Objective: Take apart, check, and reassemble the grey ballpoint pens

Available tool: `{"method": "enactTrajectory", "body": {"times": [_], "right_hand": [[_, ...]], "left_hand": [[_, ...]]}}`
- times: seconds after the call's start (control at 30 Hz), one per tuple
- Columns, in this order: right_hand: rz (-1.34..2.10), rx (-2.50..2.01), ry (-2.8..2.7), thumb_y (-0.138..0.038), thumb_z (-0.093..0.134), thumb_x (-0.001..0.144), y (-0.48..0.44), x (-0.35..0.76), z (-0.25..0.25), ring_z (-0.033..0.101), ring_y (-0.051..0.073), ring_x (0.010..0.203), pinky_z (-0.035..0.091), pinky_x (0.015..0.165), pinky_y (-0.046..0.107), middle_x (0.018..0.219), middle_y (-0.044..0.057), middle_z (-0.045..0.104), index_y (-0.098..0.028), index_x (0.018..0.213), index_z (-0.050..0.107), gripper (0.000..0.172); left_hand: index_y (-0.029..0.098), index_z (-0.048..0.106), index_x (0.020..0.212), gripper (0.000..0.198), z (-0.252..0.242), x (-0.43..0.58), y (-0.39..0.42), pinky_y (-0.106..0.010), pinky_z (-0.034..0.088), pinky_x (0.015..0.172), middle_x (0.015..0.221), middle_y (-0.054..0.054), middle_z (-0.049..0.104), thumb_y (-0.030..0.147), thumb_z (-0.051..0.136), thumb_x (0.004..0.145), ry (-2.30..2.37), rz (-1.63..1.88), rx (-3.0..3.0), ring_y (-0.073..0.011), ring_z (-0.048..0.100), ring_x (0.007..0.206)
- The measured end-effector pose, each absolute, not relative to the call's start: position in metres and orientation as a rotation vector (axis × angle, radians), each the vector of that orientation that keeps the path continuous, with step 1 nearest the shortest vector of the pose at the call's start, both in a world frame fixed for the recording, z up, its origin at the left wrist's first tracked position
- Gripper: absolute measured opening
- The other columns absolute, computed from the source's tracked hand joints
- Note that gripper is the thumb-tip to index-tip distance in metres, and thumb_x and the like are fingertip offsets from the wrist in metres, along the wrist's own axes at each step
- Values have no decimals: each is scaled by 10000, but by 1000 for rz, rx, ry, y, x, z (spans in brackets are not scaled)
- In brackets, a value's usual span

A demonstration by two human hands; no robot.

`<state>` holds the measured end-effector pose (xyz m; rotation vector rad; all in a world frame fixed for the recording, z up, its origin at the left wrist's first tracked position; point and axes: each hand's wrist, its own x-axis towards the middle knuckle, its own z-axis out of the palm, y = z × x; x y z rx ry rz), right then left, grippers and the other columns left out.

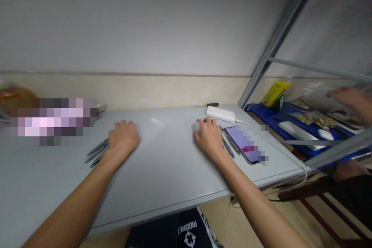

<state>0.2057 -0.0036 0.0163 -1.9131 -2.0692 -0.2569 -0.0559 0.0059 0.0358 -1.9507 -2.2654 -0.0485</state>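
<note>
My left hand (123, 138) rests on the grey table (162, 162) with its fingers curled under, nothing visible in it. Just to its left lie several grey pens (97, 151), touching or nearly touching the hand. My right hand (207, 136) lies palm down on the table with fingers bent, holding nothing that I can see. Right of it are two more pens (228, 145) and a phone (244, 145) with a lit screen. A white power bank (220, 114) sits beyond the right hand.
A black-handled tool (212, 104) lies near the wall. A metal frame post (276, 38) rises at the right. Behind it a blue tray (302, 124) holds a yellow packet (275, 92) and white items; another person's hand (350, 100) reaches there.
</note>
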Motion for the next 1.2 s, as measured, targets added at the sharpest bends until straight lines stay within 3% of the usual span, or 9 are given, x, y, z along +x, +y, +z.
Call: {"method": "enactTrajectory", "body": {"times": [0.2, 0.73, 0.97, 1.2], "right_hand": [[-204, -1686, -2199, -211, 489, 823, -5, 204, 3, 408, 258, 982, 372, 801, 350, 1060, 123, 509, -177, 1068, 581, 263], [14, -1441, -2167, -168, 499, 798, -5, 203, -7, 442, 221, 923, 390, 830, 337, 950, 86, 533, -178, 935, 624, 186], [77, -1424, -2140, -163, 504, 792, -4, 204, -8, 452, 210, 901, 382, 828, 325, 929, 77, 537, -173, 889, 628, 157], [68, -1434, -2160, -165, 504, 800, -4, 205, -10, 453, 208, 903, 374, 825, 325, 928, 76, 544, -175, 892, 626, 153]], "left_hand": [[84, 587, 1042, 383, 32, -59, 7, -426, 484, 650, 1036, -229, 564, 108, 330, 759, -2220, -63, -1993, -346, 540, 942], [121, 580, 1005, 373, 31, -41, 3, -366, 475, 652, 956, -183, 620, 40, 280, 798, -2037, 8, -2126, -307, 587, 907], [114, 594, 1009, 375, 30, -45, 4, -398, 478, 652, 961, -207, 623, 47, 293, 796, -2081, -13, -2151, -337, 579, 927], [160, 578, 1019, 366, 26, -40, 4, -366, 473, 716, 967, -154, 617, 27, 350, 766, -1979, -130, -2271, -267, 569, 920]]}}
